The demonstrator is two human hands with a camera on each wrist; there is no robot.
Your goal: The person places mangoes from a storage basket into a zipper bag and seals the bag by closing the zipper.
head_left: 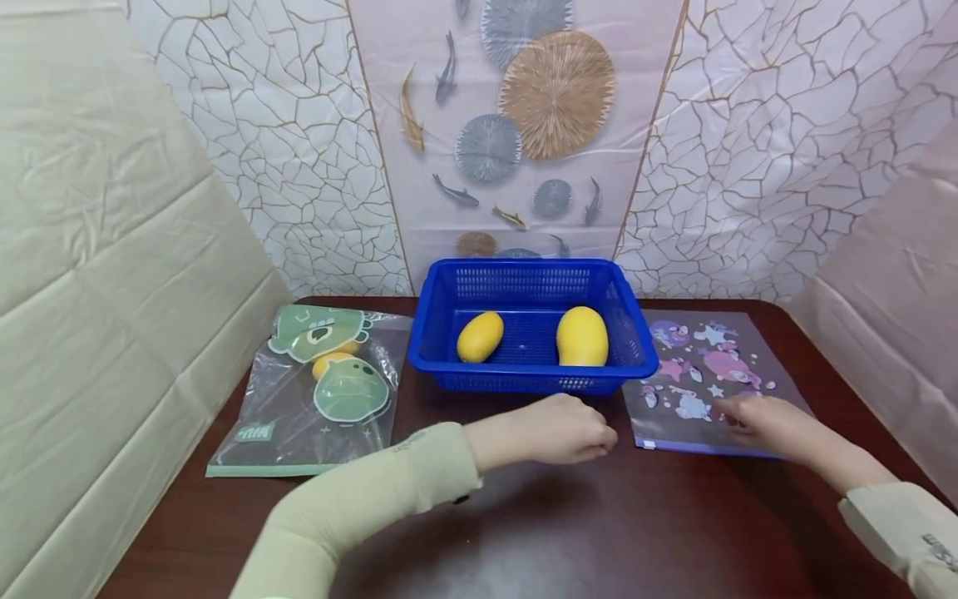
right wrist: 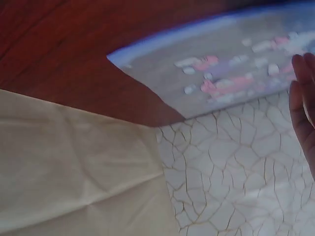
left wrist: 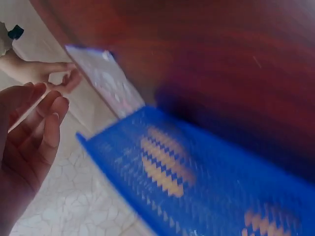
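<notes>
My left hand hangs over the table just in front of the blue plastic basket. Its fingers are loosely bent, and the left wrist view shows nothing between them. Two yellow mangoes lie in the basket: a smaller mango at left and a larger mango at right. Over the right part of a clear zip bag with pink and blue sea-creature prints is my right hand, fingers loosely bent and holding nothing. Whether it touches the bag cannot be told.
A second zip bag, printed with green cartoon animals, lies on the left of the dark wooden table. Inside it is a yellow-orange fruit, partly hidden by the prints. Patterned cloth walls the back; plain cloth hangs at both sides.
</notes>
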